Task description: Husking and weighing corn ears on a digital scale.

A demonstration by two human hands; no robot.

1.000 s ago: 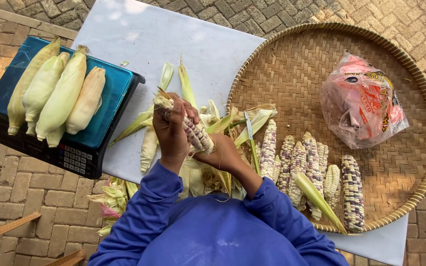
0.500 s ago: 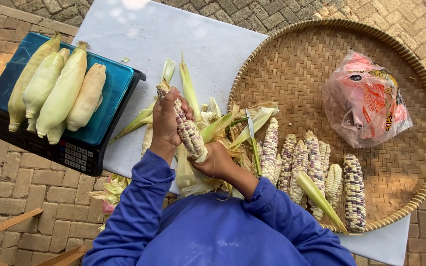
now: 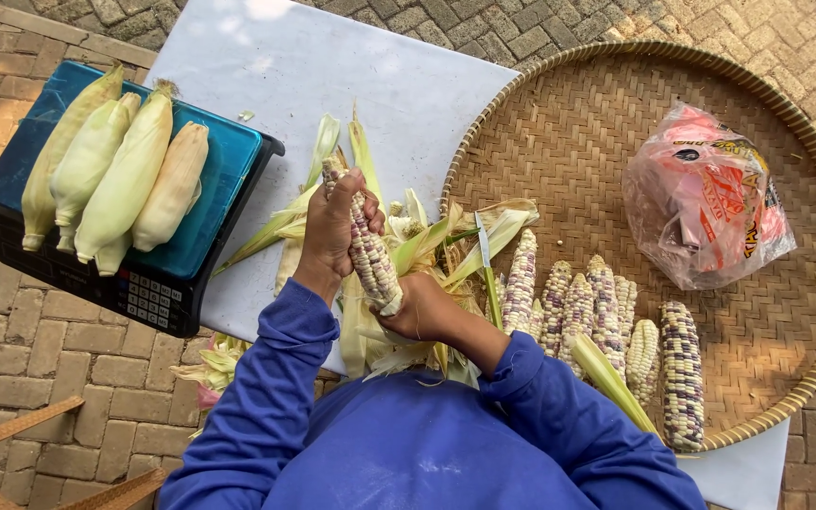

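Tilted further upright since before: speckled corn cob (image 3: 367,247) gripped by left hand (image 3: 331,231) and right hand (image 3: 420,310), pink plastic bag (image 3: 707,198) far right.

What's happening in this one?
A person in a blue long-sleeved top holds a speckled white-and-purple corn cob over a white table, left hand near its top, right hand at its base among loose green husks. Shucked speckled cobs lie in a round woven tray beside a pink plastic bag. Four unhusked ears rest on a blue scale.
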